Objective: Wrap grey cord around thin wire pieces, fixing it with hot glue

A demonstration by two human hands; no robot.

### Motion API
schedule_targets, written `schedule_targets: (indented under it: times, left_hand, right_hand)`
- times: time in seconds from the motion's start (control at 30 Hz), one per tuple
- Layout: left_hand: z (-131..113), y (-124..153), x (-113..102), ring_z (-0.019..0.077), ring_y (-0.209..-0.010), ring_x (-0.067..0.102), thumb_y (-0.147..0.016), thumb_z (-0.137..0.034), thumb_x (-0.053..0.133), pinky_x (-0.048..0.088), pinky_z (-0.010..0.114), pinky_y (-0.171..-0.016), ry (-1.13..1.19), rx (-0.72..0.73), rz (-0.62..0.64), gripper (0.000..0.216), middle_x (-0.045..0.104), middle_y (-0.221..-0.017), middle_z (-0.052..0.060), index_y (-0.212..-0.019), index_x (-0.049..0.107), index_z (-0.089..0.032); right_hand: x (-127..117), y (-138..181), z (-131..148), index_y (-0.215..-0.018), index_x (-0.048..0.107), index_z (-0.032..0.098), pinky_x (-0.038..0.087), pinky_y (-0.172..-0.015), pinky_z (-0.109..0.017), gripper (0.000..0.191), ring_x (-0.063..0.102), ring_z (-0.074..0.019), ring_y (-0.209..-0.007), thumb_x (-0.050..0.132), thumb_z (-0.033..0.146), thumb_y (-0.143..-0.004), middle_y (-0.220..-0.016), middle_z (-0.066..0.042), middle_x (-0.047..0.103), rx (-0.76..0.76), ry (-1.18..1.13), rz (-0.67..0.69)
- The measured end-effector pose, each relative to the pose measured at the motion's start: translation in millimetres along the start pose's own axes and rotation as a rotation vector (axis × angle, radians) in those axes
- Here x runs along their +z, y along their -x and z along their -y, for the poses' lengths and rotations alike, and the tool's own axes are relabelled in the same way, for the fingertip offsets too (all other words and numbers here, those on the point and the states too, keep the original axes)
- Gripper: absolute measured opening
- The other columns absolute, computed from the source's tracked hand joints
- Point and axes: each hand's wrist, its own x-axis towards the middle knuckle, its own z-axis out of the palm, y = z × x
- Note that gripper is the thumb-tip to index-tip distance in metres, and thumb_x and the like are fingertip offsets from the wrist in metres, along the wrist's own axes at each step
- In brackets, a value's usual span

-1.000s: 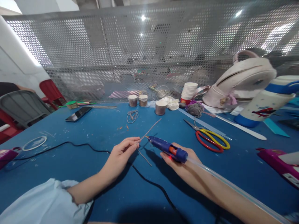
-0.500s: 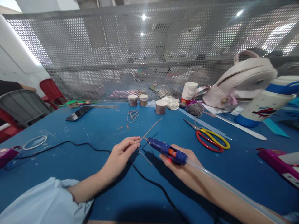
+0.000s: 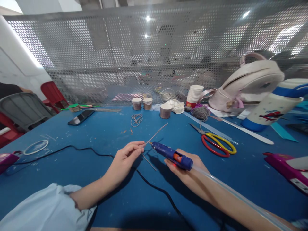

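Between the thumb and fingers of my left hand (image 3: 128, 155) is pinched a thin stick wrapped in grey yarn (image 3: 157, 132). A loose grey yarn end (image 3: 149, 162) trails below those fingertips. My right hand (image 3: 187, 166) is closed around a blue hot glue gun (image 3: 172, 154), a long clear glue stick (image 3: 231, 189) running out of its back. The gun's nozzle points left, at the stick close beside my left fingertips; whether it touches I cannot tell. A red light glows under the gun.
Scissors with red and yellow handles (image 3: 215, 142) lie to the right. Behind are paper cups (image 3: 195, 94), small tubs (image 3: 166, 111), coiled yarn (image 3: 136, 120) and a phone (image 3: 81, 117). A black cable (image 3: 158, 189) crosses the table. A bottle (image 3: 271, 107) and backpack (image 3: 250, 83) stand right.
Both hands hold nearly the same pose. The far end of the wrapped stick has shifted very slightly to the right.
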Motion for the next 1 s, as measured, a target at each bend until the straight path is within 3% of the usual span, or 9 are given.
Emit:
schedule_targets:
  times: [0.2,0.47,0.7,0.9,1.0]
  left_hand:
    - [1.1,0.0,-0.1,0.0203,-0.112,0.054,-0.084,-0.031,0.054,0.035,0.034,-0.100,0.032,-0.011,0.010,0.019,0.060,-0.119,0.008,-0.081,0.067,-0.019]
    - [0.7,1.2,-0.5,0.0203,-0.112,0.054,-0.084,-0.033,0.053,0.036,0.034,-0.100,0.036,-0.011,0.011,0.020,0.060,-0.119,0.008,-0.078,0.066,-0.019]
    - [-1.2,1.1,-0.1,0.0218,-0.112,0.054,-0.084,-0.034,0.053,0.035,0.037,-0.101,0.030,-0.014,0.012,0.021,0.060,-0.120,0.009,-0.078,0.065,-0.018]
    - [-3.1,1.5,-0.2,0.0217,-0.113,0.054,-0.084,-0.034,0.053,0.035,0.037,-0.101,0.007,-0.012,0.015,0.021,0.061,-0.120,0.009,-0.078,0.066,-0.019]
    - [-3.4,1.9,-0.2,0.0219,-0.114,0.054,-0.084,-0.033,0.053,0.035,0.037,-0.101,0.001,-0.004,0.016,0.020,0.061,-0.120,0.009,-0.079,0.067,-0.019]
  right_hand:
    - [1.3,2.0,3.2,-0.063,0.049,0.020,0.037,-0.047,-0.021,0.024,0.046,-0.0100,-0.047,0.051,0.034,-0.082,-0.055,0.002,0.053,-0.017,0.017,0.022]
    - [-2.1,-1.3,-4.3,-0.066,0.050,0.020,0.039,-0.048,-0.022,0.025,0.044,-0.0106,-0.047,0.051,0.039,-0.082,-0.055,0.002,0.052,0.083,-0.037,-0.009]
    - [-0.9,0.2,-1.3,-0.064,0.051,0.020,0.037,-0.047,-0.022,0.024,0.046,-0.0106,-0.049,0.051,0.036,-0.082,-0.057,0.002,0.054,0.018,0.021,0.008]
    - [-3.5,-1.7,-2.0,-0.068,0.053,0.021,0.039,-0.047,-0.023,0.023,0.045,-0.0115,-0.047,0.052,0.039,-0.081,-0.053,0.003,0.052,0.128,-0.038,-0.012]
    - [-3.7,-1.5,-0.6,-0.065,0.051,0.021,0.038,-0.047,-0.022,0.024,0.046,-0.0117,-0.048,0.053,0.039,-0.081,-0.054,0.003,0.052,0.109,-0.039,-0.008]
